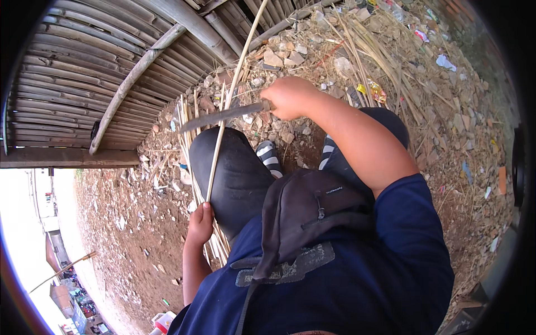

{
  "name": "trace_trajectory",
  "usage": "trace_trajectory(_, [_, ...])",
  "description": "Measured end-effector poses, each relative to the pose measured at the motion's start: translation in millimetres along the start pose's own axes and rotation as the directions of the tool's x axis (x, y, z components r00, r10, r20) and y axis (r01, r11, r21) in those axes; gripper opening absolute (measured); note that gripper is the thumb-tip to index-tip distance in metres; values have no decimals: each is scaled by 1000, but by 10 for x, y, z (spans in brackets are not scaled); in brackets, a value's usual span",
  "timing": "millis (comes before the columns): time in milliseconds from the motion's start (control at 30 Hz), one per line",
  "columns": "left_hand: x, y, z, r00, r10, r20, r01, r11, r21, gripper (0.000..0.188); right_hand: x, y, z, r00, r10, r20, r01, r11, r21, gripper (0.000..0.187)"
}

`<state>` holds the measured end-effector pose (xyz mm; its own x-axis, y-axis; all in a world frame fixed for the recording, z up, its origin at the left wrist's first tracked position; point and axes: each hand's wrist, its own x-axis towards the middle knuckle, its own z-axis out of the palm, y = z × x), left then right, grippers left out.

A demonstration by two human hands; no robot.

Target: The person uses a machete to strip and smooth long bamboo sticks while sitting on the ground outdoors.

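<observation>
The long pale strip (214, 162) slants up from beside my left thigh, crosses in front of my left knee and runs on past the top edge of view. My left hand (200, 225) is clamped on it low down, thumb laid along it and fingers curled in behind. My right hand (291, 98) is closed in a fist around the handle of a knife (240, 112), out ahead between my knees and higher than the left. The long, dark blade points to my left and crosses the strip just above the left knee (whether its edge touches the strip, I cannot tell from this angle).

Along the outside of my left leg lies a bundle of similar strips (219, 245), partly hidden behind my knee and my left hand. I wear dark trousers (231, 173), and a black bag (318, 201) rests at my front over a navy shirt (410, 223). A striped sandal (269, 158) shows between my knees.

Beyond my feet, broken stones (273, 58) litter the brown ground (134, 234). A shiny yellow wrapper (378, 92) lies just past my right knee, near a scatter of dry stalks (379, 50). Ahead and to the left stands a slatted wall (84, 84) with round poles across it.
</observation>
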<state>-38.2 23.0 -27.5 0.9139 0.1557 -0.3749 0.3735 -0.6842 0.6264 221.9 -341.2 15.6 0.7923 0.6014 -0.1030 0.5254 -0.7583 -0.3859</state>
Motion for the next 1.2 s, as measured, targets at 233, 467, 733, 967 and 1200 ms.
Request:
trace_trajectory(233, [-57,213,26,995,32,-91,-18,990,143,52,203,200,143,995,89,34,-94,981,172,21])
trace_trajectory(467, [-84,376,111,983,76,-169,-37,974,222,49,40,-329,94,995,-71,64,66,995,76,16])
trace_trajectory(733, [-25,291,146,965,151,-215,-85,954,289,43,201,-140,222,995,-44,94,30,989,145,24])
trace_trajectory(967, [-99,335,243,952,168,-254,-75,938,339,40,213,-170,291,996,4,89,-16,991,136,22])
trace_trajectory(1200, [-71,318,225,931,226,-287,-98,912,399,39,204,-71,103,994,105,19,-106,983,150,23])
